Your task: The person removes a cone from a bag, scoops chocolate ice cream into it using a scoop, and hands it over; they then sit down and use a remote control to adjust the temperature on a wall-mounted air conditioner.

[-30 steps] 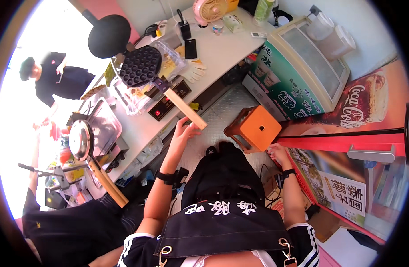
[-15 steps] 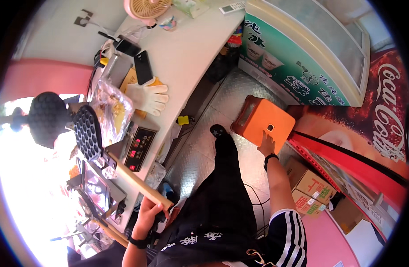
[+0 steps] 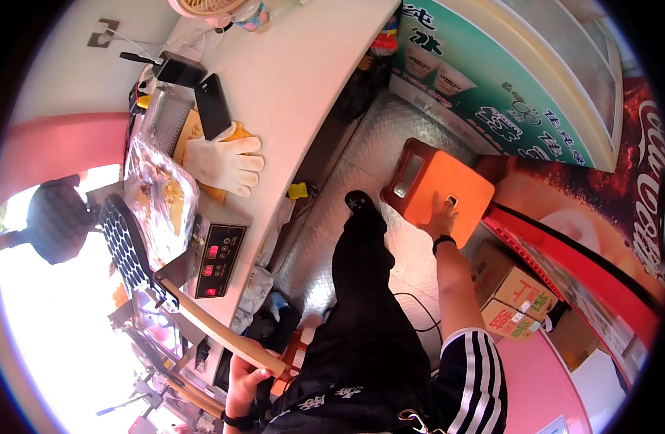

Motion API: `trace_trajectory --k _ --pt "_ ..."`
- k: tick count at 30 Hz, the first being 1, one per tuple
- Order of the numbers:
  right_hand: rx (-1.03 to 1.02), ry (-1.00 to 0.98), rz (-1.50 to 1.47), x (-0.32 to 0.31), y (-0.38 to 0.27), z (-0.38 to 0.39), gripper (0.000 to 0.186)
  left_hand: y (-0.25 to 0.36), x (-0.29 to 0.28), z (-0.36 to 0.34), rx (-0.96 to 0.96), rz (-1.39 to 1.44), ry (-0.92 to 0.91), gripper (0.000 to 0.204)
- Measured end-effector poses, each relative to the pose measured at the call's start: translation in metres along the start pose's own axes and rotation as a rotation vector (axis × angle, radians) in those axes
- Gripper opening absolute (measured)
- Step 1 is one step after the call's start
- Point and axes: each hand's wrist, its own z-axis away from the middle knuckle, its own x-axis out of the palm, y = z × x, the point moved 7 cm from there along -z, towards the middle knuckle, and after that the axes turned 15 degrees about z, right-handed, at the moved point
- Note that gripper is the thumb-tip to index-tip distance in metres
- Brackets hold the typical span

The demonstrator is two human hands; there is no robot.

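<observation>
Right now the right hand (image 3: 441, 220) lies flat with fingers spread on the orange stool (image 3: 437, 189) far to the right, while the left hand (image 3: 246, 376) wraps around the long wooden handle (image 3: 217, 333) near the left, which slants up to the waffle iron (image 3: 126, 242).

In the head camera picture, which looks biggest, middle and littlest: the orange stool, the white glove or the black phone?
1. Orange stool, clearly biggest, with the right hand on it.
2. White glove.
3. Black phone, littlest, though it lies farther away, which may shrink it.
</observation>
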Motion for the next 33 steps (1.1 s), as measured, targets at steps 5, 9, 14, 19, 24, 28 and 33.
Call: trace_trajectory --k 5,9,14,19,24,28,33 --pt "0.056 0.016 0.054 0.003 -0.020 0.009 0.124 -0.004 0.005 -0.006 -0.032 0.035 -0.062 0.051" --pt "-0.057 -0.157 -0.080 0.011 -0.031 0.017 0.104 0.004 0.018 -0.006 -0.001 0.017 0.021 0.056" --pt "-0.274 -0.615 -1.167 0.019 -0.030 0.069 0.039 0.000 0.019 0.000 0.077 -0.122 -0.067 0.033" --pt "-0.695 0.108 -0.482 0.047 0.039 0.098 0.015 0.012 0.030 0.001 0.335 -0.813 -0.146 0.029" --pt "-0.187 -0.555 -0.507 0.068 0.114 0.142 0.026 -0.066 -0.085 0.010 0.287 -0.837 0.303 0.032" --pt "-0.343 -0.438 -0.230 0.041 0.160 0.088 0.038 -0.164 -0.136 -0.004 0.044 -0.912 0.313 0.037" --pt "-0.095 -0.529 -0.444 -0.070 0.129 0.023 0.037 -0.157 -0.094 -0.014 0.009 -0.572 0.232 0.042"
